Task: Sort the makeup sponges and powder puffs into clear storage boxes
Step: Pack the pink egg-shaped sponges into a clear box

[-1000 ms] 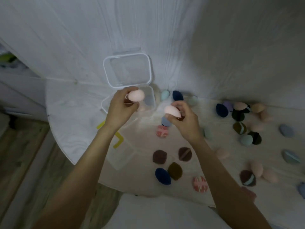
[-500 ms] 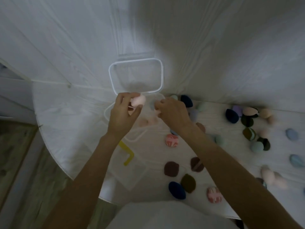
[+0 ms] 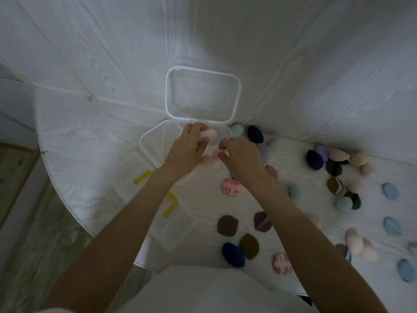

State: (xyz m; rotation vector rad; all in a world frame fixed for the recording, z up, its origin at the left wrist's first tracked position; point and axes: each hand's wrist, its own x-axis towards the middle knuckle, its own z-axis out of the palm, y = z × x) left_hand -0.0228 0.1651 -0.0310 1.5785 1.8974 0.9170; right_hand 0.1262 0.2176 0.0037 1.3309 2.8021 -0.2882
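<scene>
A clear storage box [image 3: 146, 143] sits open on the white table, its hinged lid [image 3: 202, 93] propped against the wall. My left hand [image 3: 187, 147] holds a pink egg-shaped sponge [image 3: 209, 134] over the box. My right hand [image 3: 241, 157] pinches another pink sponge [image 3: 217, 152] just beside it, low over the box. A third pink sponge [image 3: 206, 160] lies inside the box, partly hidden under my hands.
Several sponges and puffs in navy, teal, pink, brown and olive are scattered over the table to the right and front. A second clear box with yellow clips [image 3: 158, 199] lies under my left forearm. The table's curved edge [image 3: 56, 188] drops to the floor on the left.
My right hand carried its pink sponge left from the table to the box. My left hand stayed over the box with its sponge. The camera has shifted.
</scene>
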